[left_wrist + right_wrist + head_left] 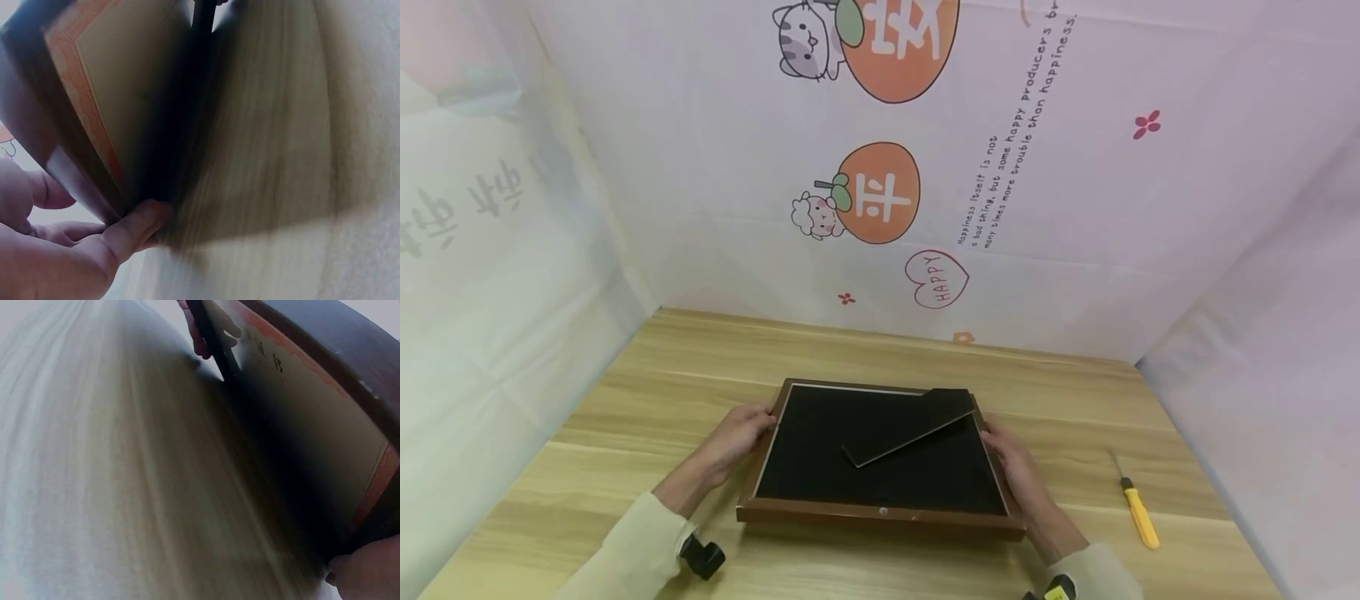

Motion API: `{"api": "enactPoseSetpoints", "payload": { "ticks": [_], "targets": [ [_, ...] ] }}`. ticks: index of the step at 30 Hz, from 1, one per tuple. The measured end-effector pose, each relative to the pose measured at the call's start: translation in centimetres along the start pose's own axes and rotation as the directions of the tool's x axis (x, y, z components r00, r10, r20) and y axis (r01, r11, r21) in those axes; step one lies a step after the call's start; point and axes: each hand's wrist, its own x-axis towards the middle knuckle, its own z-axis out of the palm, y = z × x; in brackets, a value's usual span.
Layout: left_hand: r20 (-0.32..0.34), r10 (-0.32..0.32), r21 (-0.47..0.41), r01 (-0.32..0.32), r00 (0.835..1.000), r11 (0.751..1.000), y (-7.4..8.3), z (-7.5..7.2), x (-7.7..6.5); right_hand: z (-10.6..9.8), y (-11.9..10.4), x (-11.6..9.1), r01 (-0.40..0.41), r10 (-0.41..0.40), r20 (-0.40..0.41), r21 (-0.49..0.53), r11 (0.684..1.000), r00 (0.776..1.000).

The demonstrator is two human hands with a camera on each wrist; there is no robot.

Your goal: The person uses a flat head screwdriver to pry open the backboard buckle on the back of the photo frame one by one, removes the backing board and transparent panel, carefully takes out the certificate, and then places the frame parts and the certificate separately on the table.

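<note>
Over the wooden table (647, 400), left hand (735, 442) and right hand (1017, 467) both pinch the picture frame (820, 450) by its sides, face-down. Looks like a repositioning step tbh; next probably needs even, level lowering.

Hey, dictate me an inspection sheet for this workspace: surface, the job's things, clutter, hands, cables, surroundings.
Surface: wood-grain table.
Job's things: brown picture frame, black back uppermost; black stand leg slanting across that back; red-bordered sheet showing on the underside.
Clutter: yellow-handled screwdriver on the table, right of the frame.
Hands: left hand grips the frame's left side; right hand grips its right side.
Cables: nothing seen.
Surroundings: pale sheeting behind and on both sides, printed with cartoons and lettering.
</note>
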Motion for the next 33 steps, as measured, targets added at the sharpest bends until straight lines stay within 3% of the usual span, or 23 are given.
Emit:
{"api": "enactPoseSetpoints", "payload": {
  "ticks": [7, 14, 20, 33],
  "targets": [
    [0.003, 0.015, 0.034, -0.015, 1.000, 0.999, -0.3, 0.0, -0.2, 0.2, 0.8, 0.1, -0.045, 0.047, -0.028, 0.073, 0.996, 0.999],
    [-0.061, 0.016, 0.078, -0.011, 0.998, 0.997, -0.7, 0.4, 0.0, 0.5, 1.1, 0.2, 0.010, -0.014, -0.066, -0.062, 0.998, 0.998],
    [-0.096, 0.011, 0.102, -0.001, 0.995, 0.995, -0.9, 0.7, 0.1, 0.5, 1.6, 0.3, 0.013, -0.026, -0.110, -0.117, 0.993, 0.994],
    [-0.172, -0.008, 0.142, 0.033, 0.985, 0.989, -1.6, 0.9, 0.1, 0.7, 2.6, 0.3, 0.096, -0.141, -0.190, -0.228, 0.969, 0.972]
  ]
}}
